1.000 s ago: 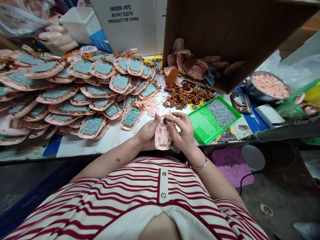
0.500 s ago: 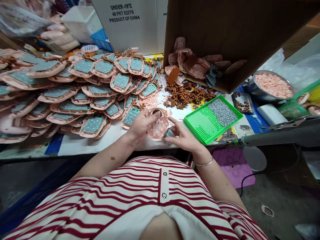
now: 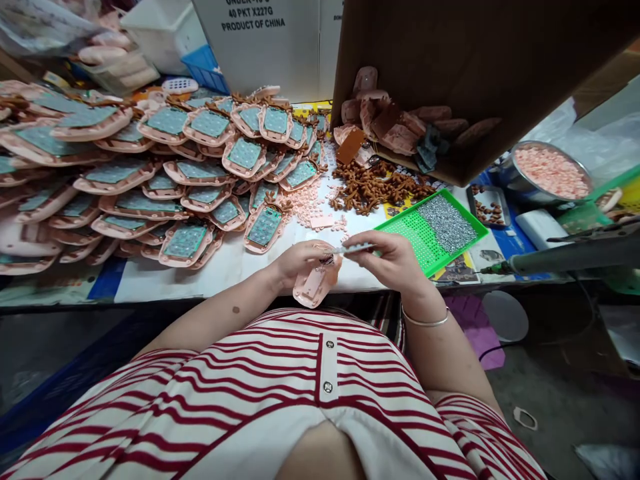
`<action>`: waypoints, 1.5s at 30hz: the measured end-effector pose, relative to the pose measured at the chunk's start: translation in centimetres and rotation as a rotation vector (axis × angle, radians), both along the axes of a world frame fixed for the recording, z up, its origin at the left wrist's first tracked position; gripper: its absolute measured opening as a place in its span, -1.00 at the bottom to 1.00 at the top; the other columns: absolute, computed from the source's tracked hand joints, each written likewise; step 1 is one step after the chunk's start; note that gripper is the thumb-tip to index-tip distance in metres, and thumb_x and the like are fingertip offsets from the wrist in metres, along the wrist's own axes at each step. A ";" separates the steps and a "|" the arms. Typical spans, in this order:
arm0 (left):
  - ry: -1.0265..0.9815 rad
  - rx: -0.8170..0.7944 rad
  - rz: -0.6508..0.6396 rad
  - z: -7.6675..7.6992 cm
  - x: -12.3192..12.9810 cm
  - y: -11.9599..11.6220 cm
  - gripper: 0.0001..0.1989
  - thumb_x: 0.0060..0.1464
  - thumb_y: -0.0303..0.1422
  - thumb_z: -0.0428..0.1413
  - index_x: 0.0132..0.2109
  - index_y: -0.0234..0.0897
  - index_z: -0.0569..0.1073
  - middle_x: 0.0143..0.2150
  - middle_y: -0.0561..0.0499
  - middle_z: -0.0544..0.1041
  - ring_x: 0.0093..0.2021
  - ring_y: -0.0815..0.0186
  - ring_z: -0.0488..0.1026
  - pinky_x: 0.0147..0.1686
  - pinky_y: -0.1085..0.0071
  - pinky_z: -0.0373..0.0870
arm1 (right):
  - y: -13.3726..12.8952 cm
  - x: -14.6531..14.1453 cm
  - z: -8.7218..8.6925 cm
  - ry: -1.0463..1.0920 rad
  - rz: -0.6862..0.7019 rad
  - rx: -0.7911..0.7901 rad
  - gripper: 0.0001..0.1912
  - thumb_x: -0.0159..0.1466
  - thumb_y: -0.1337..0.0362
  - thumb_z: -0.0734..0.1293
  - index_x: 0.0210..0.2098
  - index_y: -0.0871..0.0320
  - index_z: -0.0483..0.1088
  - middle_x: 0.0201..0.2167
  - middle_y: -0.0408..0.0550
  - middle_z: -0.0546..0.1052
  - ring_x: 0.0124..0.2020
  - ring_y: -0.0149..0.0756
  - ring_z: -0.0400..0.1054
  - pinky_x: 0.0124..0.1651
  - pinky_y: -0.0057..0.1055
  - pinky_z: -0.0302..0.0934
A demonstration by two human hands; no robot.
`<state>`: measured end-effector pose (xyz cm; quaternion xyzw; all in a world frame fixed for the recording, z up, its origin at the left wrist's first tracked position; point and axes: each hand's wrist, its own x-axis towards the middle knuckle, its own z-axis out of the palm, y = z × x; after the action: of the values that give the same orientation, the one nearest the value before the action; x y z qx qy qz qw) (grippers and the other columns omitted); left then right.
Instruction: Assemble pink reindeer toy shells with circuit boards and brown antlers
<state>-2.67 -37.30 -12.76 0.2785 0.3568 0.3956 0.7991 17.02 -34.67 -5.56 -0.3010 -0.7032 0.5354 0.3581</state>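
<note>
My left hand (image 3: pixel 299 260) is closed on a pink plastic shell (image 3: pixel 313 283), tilted over the front edge of the white table. Between the thumb and fingers of my right hand (image 3: pixel 393 260) is a thin grey rubber keypad (image 3: pixel 359 247), turned almost edge-on, with small bumps on its underside. Its left end comes close to the shell; whether they touch I cannot tell. To the left lies an assembled pink shell (image 3: pixel 264 228) with a grey-green keypad and brown part, beside a large pile of similar shells (image 3: pixel 175 180).
Brown plastic pieces (image 3: pixel 370 187) lie heaped behind my hands, near small pink pieces (image 3: pixel 304 200). A green tray (image 3: pixel 450 227) of screws is on the right, before an electric screwdriver (image 3: pixel 540 257). A tipped cardboard box (image 3: pixel 425 60) holds pink shells; a metal bowl (image 3: pixel 550 170) holds pink pieces.
The shell has dropped slightly toward me and tilted. My right hand has risen and moved right, lifting the keypad and turning it edge-on. The view has shifted slightly.
</note>
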 end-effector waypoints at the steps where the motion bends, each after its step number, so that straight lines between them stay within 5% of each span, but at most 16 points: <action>1: -0.057 -0.037 -0.009 -0.1 0.1 -0.2 -0.74 -0.11 -0.24 0.33 -0.36 -0.36 0.56 -0.48 -0.03 0.52 -0.51 0.33 0.42 -0.44 0.41 0.36 | 0.3 -0.4 -0.2 0.007 -0.034 0.004 -0.83 0.19 0.11 0.47 -0.31 0.07 0.59 -0.36 -0.09 0.62 -0.34 -0.34 0.47 -0.20 -0.34 0.39; 5: -0.179 -0.071 -0.055 -0.2 0.0 -0.9 -0.48 -0.01 0.06 0.23 -0.22 -0.38 0.56 -0.37 -0.13 0.57 -0.42 0.21 0.52 -0.36 0.30 0.47 | 0.9 -1.4 -1.4 0.077 -0.240 -0.037 -0.72 0.17 0.01 0.47 -0.37 0.10 0.57 -0.53 -0.16 0.52 -0.51 -0.44 0.36 -0.41 -0.43 0.27; 9: -0.073 0.063 -0.047 0.4 0.2 -1.3 -0.58 -0.13 -0.21 0.40 -0.16 -0.35 0.52 -0.35 -0.04 0.54 -0.42 0.31 0.49 -0.38 0.40 0.43 | 0.7 -2.3 -2.2 0.076 -0.355 -0.119 -0.64 0.20 -0.03 0.44 -0.45 0.16 0.51 -0.67 -0.25 0.36 -0.66 -0.55 0.14 -0.58 -0.48 0.03; 15: 0.024 0.076 0.010 0.3 0.5 -1.3 -0.57 -0.23 -0.45 0.42 -0.15 -0.34 0.51 -0.31 0.02 0.55 -0.35 0.34 0.48 -0.29 0.43 0.36 | 0.8 -2.4 -1.8 0.052 -0.095 0.076 -0.74 0.22 0.07 0.44 -0.26 0.13 0.58 -0.42 -0.12 0.57 -0.41 -0.42 0.39 -0.32 -0.42 0.29; 20: -0.204 0.037 -0.026 -0.2 -0.2 -1.2 -0.51 -0.33 -0.57 0.30 -0.11 -0.37 0.54 -0.31 -0.03 0.57 -0.31 0.27 0.50 -0.26 0.40 0.37 | 1.7 -0.3 -0.9 -0.099 0.156 0.296 -0.87 0.26 0.26 0.40 -0.21 0.11 0.58 -0.37 -0.09 0.57 -0.33 -0.40 0.41 -0.24 -0.42 0.29; 24: -0.345 -0.038 -0.008 -0.2 -0.5 -1.0 -0.51 -0.29 -0.48 0.27 -0.08 -0.44 0.55 -0.27 -0.10 0.60 -0.32 0.26 0.51 -0.23 0.39 0.41 | 1.7 1.0 -1.0 -0.089 0.199 0.302 -0.91 0.25 0.32 0.40 -0.25 0.13 0.56 -0.36 -0.09 0.53 -0.30 -0.40 0.40 -0.22 -0.42 0.28; 28: -0.261 -0.132 0.066 -0.6 -0.1 -0.5 -0.72 -0.05 -0.36 0.26 -0.17 -0.43 0.56 -0.32 -0.09 0.58 -0.35 0.30 0.51 -0.23 0.39 0.44 | 1.1 1.8 -1.2 -0.087 0.247 0.278 -0.93 0.23 0.37 0.39 -0.33 0.14 0.55 -0.35 -0.10 0.48 -0.30 -0.42 0.38 -0.22 -0.42 0.28; 38: 0.071 0.038 0.132 -0.4 0.7 -0.4 -0.71 -0.08 -0.24 0.34 -0.32 -0.37 0.50 -0.47 0.03 0.49 -0.50 0.40 0.39 -0.44 0.46 0.30 | -0.6 1.9 -1.5 -0.240 0.453 0.363 -0.76 0.29 0.45 0.28 -0.12 0.14 0.51 -0.23 -0.03 0.50 -0.18 -0.37 0.41 -0.10 -0.38 0.32; 45: 0.081 0.011 -0.043 -0.5 0.8 -0.6 -0.77 -0.13 -0.30 0.33 -0.42 -0.38 0.49 -0.53 0.06 0.44 -0.54 0.46 0.30 -0.50 0.50 0.19 | 0.9 0.5 -1.3 -0.126 0.442 0.300 -0.91 0.25 0.37 0.33 -0.27 0.15 0.49 -0.30 -0.07 0.52 -0.24 -0.37 0.42 -0.12 -0.36 0.33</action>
<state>-1.90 -37.92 -13.23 0.3066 0.3806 0.3687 0.7907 17.57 -33.80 -6.83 -0.1168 -0.8442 0.4706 0.2286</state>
